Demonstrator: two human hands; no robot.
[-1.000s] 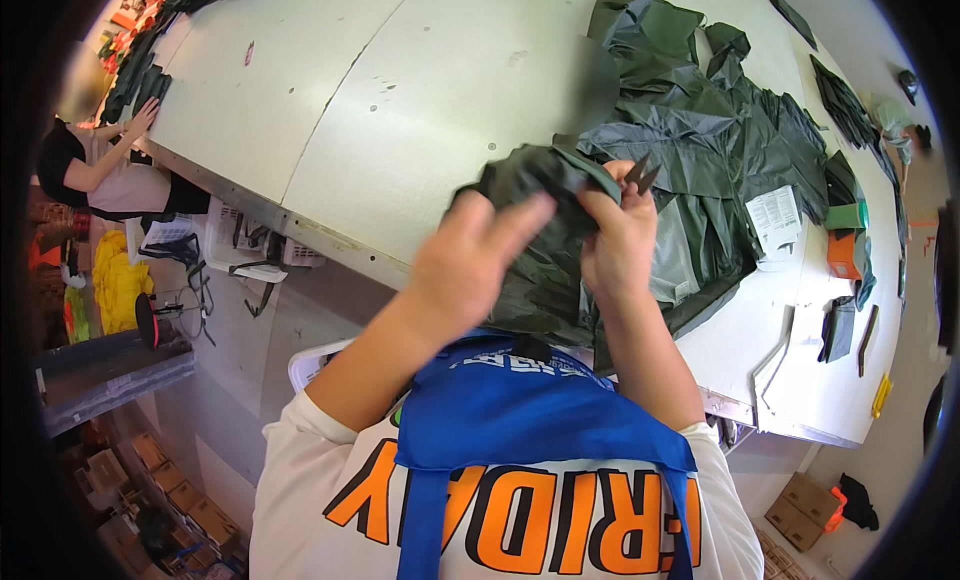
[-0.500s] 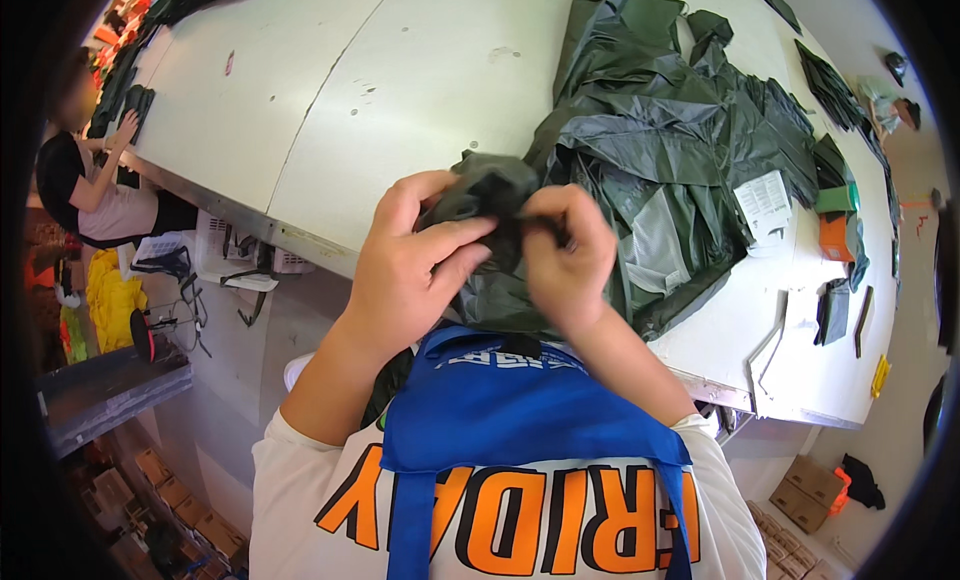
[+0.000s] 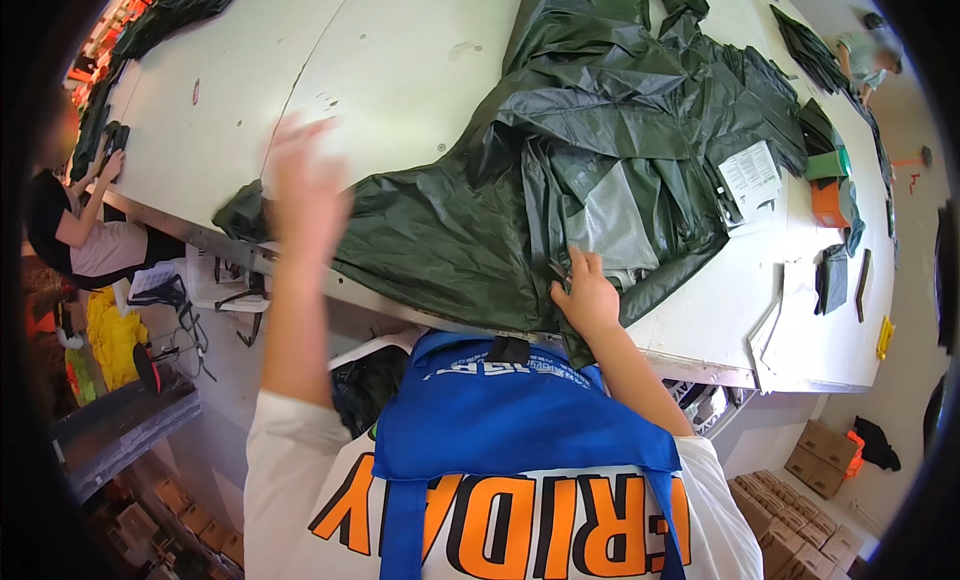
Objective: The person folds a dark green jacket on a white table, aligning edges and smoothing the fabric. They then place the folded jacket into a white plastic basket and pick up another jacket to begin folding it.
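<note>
A dark green waterproof jacket (image 3: 620, 110) lies spread and crumpled on the white table (image 3: 400, 70), its front partly open over a pale mesh lining (image 3: 612, 225). One sleeve (image 3: 430, 230) stretches left along the near edge, with its cuff (image 3: 242, 215) at the far end. My left hand (image 3: 308, 190) is raised beside that cuff; motion smears its fingers, and I cannot tell whether it touches the fabric. My right hand (image 3: 592, 298) rests on the jacket's front edge below the lining, fingers stretched out and thumb apart.
A white printed sheet (image 3: 748, 180) lies on the jacket's right side. Farther right are a green and orange box (image 3: 828, 190), a folded dark piece (image 3: 830, 280) and a yellow tool (image 3: 885, 337). A co-worker (image 3: 75, 215) sits at the left; another person (image 3: 868, 62) is far right.
Both hands have let go of the bunched cuff. The sleeve now lies stretched out to the left. My left hand has moved left and up, my right hand down onto the front edge.
</note>
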